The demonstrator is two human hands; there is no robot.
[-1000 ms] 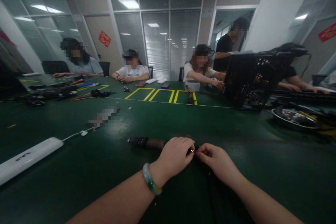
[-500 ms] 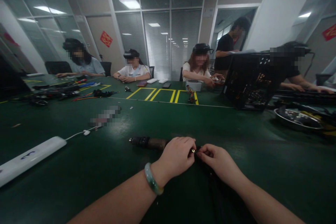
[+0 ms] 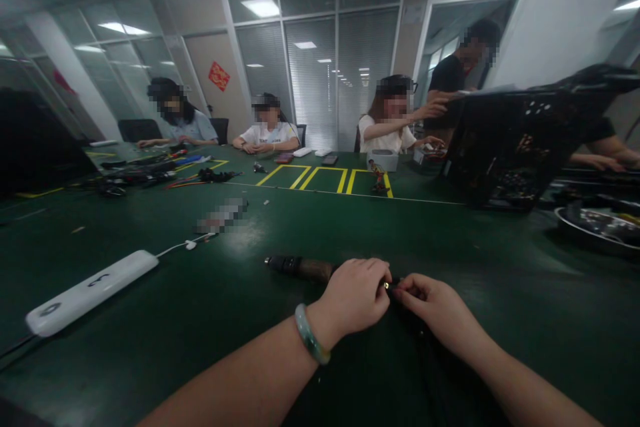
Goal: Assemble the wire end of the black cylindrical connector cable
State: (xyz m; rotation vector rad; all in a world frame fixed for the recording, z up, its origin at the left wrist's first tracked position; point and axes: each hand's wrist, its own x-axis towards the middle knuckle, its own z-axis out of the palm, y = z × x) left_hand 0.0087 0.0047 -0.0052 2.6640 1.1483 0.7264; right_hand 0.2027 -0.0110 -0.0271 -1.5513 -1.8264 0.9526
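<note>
Across the counter (image 3: pixel 240 333), a co-worker's hand (image 3: pixel 433 107) has risen towards the tall black case (image 3: pixel 493 153), beyond and to the right of the hands; half a second ago it was low. The head view has swung slightly left, so everything sits further right in it, and more of the white bar (image 3: pixel 95 290), left of the hands, shows.

Between the fingertips, close grip barely altered, is a small brass-coloured piece (image 3: pixel 387 285). The left hand (image 3: pixel 355 297) grasps it, probably to steady so tiny a part; the right hand (image 3: pixel 443 303) pinches a dark piece (image 3: pixel 397 285) just beside it, too dim to name, likely for fine control. Whether the two pieces join, I cannot tell. The dark tool (image 3: pixel 315 270) lies on the counter, its metal tip pointing left, its other end hidden behind the left hand, perhaps laid there to stay within reach.
</note>
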